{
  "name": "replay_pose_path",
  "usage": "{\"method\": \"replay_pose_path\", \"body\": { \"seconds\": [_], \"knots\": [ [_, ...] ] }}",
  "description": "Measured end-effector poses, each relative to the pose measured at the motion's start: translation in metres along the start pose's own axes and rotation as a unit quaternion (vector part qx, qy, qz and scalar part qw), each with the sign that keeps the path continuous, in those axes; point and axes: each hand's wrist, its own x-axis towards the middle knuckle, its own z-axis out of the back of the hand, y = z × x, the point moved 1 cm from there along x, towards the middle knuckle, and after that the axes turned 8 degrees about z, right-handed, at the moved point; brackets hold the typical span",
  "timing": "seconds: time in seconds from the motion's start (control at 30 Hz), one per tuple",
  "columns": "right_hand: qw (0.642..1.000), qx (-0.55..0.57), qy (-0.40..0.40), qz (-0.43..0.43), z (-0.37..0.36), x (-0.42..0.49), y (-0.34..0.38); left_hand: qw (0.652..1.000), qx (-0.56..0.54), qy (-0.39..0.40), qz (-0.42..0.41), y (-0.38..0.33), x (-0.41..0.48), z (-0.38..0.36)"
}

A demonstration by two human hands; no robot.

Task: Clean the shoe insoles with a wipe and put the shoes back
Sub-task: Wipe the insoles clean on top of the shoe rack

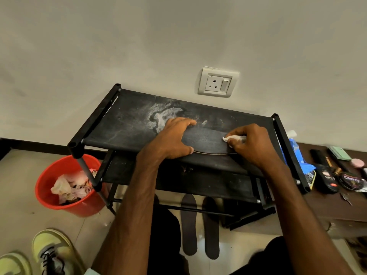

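One view is supplied. The camera is worn on the head and faces forward and steeply down, toward a wall (99, 46). The wall fills the upper half of the frame. The shoe rack (123, 124) lies at centre, near the lens. Both forearms enter from the bottom edge and reach the left hand (170, 139) and right hand (252, 145) at mid-frame. The floor (17, 195) occupies the lower left. Wide-angle optics bow straight edges near the borders.

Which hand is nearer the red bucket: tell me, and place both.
Left. The left hand holds the insole on the rack, up and right of the red bucket; the right hand, pinching the wipe, is farther right.
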Motion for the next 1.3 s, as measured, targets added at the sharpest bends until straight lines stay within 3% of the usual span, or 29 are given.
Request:
{"method": "replay_pose_path", "body": {
  "seconds": [0.1,0.27,0.47,0.7,0.77,0.93,1.0,1.3],
  "knots": [
    [0.998,-0.032,0.027,0.049,-0.017,-0.003,0.026,1.0,-0.005,0.003,0.014,0.003,-0.002,-0.002],
    [0.987,0.017,0.059,0.149,-0.037,-0.007,0.066,1.0,-0.007,0.002,0.027,0.004,-0.001,-0.002],
    [0.999,-0.041,0.009,-0.023,-0.005,-0.004,0.02,0.999,-0.016,0.005,0.033,0.008,0.0,-0.003],
    [0.992,0.022,0.083,0.089,-0.03,-0.015,0.062,1.0,-0.014,-0.006,0.025,0.01,0.0,-0.004],
    [0.994,0.034,0.075,0.072,-0.028,-0.009,0.058,1.0,-0.013,-0.007,0.021,0.011,0.0,-0.005],
    [0.996,-0.023,-0.054,-0.065,-0.007,0.002,0.014,0.999,-0.027,0.005,0.022,0.011,0.001,-0.004],
    [0.992,-0.035,-0.091,-0.084,-0.005,0.002,0.008,0.999,-0.033,0.01,0.023,0.012,0.002,-0.005],
    [0.988,0.046,0.056,0.135,-0.045,0.006,0.074,1.0,-0.03,0.004,0.0,0.013,0.008,-0.007]
  ]
}}
